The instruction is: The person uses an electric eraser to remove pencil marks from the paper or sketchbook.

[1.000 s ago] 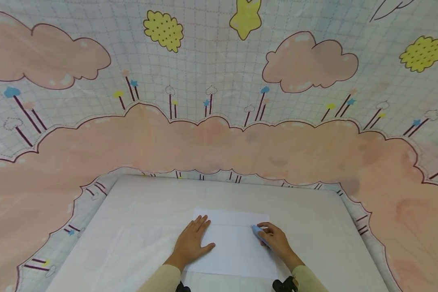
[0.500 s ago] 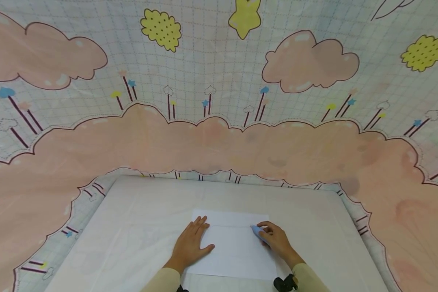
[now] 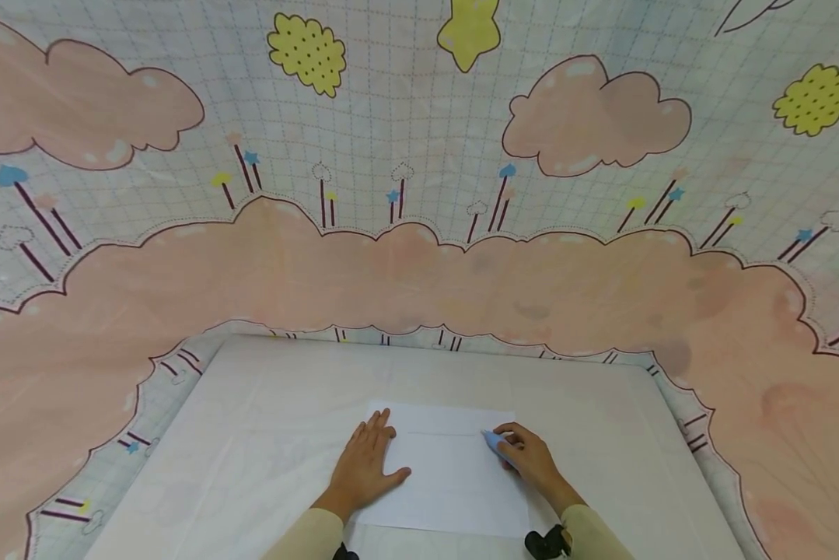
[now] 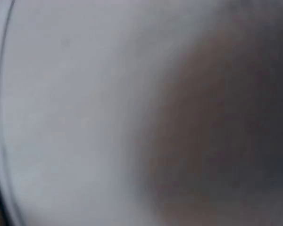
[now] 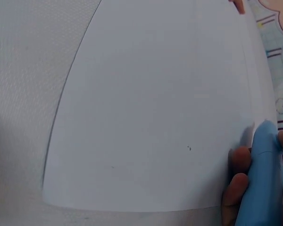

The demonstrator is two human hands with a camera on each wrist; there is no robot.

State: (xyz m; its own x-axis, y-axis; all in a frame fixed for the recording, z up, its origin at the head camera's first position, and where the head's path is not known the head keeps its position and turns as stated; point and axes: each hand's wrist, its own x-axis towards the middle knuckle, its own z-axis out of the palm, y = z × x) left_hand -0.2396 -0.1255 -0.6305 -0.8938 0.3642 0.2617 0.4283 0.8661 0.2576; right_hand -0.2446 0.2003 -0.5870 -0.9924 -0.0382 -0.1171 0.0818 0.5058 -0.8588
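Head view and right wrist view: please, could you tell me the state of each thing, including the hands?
White paper sheet: lying on the white table, with a faint line across its far part; drawn, creased or cut, I cannot tell.
Light-blue tool: held, its tip by the line.
Left hand: spread, resting over the sheet's left edge.
Right hand: gripping the tool.

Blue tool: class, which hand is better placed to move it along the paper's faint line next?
Probably the right hand: it grips the blue tool, tip near the faint line. The left hand rests over the left edge of the paper.
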